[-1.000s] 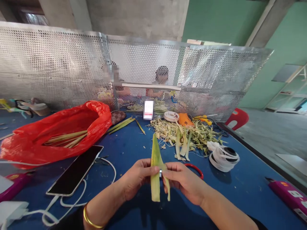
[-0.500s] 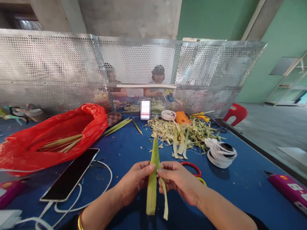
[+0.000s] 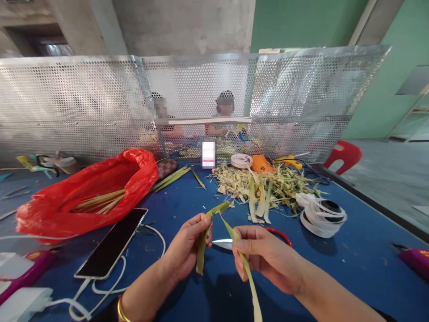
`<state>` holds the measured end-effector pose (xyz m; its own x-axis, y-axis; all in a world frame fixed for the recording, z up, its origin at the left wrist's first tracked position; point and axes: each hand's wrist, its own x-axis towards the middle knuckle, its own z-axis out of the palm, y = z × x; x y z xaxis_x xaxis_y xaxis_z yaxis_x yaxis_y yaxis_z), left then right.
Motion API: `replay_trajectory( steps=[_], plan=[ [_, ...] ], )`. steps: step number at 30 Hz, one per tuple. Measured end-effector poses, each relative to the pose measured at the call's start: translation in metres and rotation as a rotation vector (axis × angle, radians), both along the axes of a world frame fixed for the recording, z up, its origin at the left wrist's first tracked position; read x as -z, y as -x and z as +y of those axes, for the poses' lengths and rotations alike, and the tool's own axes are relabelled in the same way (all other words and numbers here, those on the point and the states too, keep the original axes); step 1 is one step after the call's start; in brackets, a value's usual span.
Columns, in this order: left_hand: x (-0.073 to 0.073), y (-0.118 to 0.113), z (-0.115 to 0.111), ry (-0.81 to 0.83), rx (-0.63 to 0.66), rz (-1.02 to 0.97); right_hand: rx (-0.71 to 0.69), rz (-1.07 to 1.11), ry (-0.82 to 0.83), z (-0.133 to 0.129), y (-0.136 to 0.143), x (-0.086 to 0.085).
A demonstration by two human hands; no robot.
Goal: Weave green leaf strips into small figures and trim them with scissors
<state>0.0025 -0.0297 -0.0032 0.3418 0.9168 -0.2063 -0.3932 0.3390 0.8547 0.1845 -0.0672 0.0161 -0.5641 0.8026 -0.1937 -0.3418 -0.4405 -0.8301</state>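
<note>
Between thumb and fingers, my left hand (image 3: 189, 243) pinches a green leaf piece (image 3: 201, 252), its upper end bent over to the right. My right hand (image 3: 259, 250) is closed on a thin pale leaf strip (image 3: 250, 279), whose lower end hangs toward the bottom edge. At their top ends the strip and the leaf piece come close together; I cannot tell whether they still join. Beneath the hands lie scissors (image 3: 222, 243), the blade showing between them and a red handle loop beyond my right hand.
A heap of leaf scraps (image 3: 231, 179) lies ahead, beside a white ribbon roll (image 3: 323, 219). On the left are a red plastic bag (image 3: 43, 208) with leaf strips inside and a cabled phone (image 3: 112, 243). Behind a perforated metal screen (image 3: 201, 85) sit two people.
My hands have moved apart, and the narrow strip has separated further from the wider leaf. The leaf in my left hand now bends over. The scissors' blade has come into sight.
</note>
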Motion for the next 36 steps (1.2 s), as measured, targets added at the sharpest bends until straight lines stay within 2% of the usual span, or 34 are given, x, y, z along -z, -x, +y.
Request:
replay_trajectory(
  steps=[6,10,13,17,20,22,23,24,25,26,28,29,30,32,36],
  plan=[
    [0.000,0.005,0.008,0.108,-0.093,-0.031,0.034,0.100,-0.060,0.002,-0.004,-0.004],
    [-0.001,0.013,0.018,0.239,-0.336,0.058,0.045,0.155,-0.142,-0.001,-0.012,-0.013],
    [-0.001,0.022,0.029,0.246,-0.493,0.155,0.084,0.148,-0.191,-0.005,-0.016,-0.016],
    [-0.005,0.043,0.053,0.128,-0.646,0.260,0.252,-0.072,-0.191,0.000,-0.014,-0.008],
    [-0.020,0.056,0.066,0.013,-0.715,0.361,0.376,-0.266,-0.195,0.007,-0.009,0.000],
    [-0.032,0.054,0.065,-0.076,-0.755,0.406,0.425,-0.348,-0.244,0.011,-0.006,0.003],
    [-0.038,0.048,0.062,-0.162,-0.784,0.432,0.430,-0.379,-0.271,0.013,-0.006,0.004],
    [-0.042,0.039,0.056,-0.353,-0.837,0.527,0.431,-0.406,-0.302,0.014,-0.005,0.005],
    [-0.046,0.029,0.049,-0.501,-0.778,0.599,0.433,-0.432,-0.338,0.015,-0.005,0.005],
    [-0.048,0.016,0.041,-0.542,-0.642,0.637,0.435,-0.464,-0.382,0.016,-0.005,0.006],
    [-0.049,-0.008,0.024,-0.425,-0.193,0.585,0.451,-0.562,-0.495,0.015,-0.005,0.006],
    [-0.048,-0.019,0.018,-0.332,-0.044,0.524,0.460,-0.628,-0.564,0.013,-0.004,0.007],
    [-0.046,-0.027,0.013,-0.251,0.032,0.468,0.467,-0.703,-0.640,0.012,-0.004,0.007],
    [-0.040,-0.037,0.009,-0.207,0.041,0.429,0.467,-0.867,-0.798,0.008,-0.002,0.009],
    [-0.032,-0.039,0.009,-0.139,-0.052,0.395,0.426,-1.180,-1.036,0.002,0.001,0.015]
  ],
)
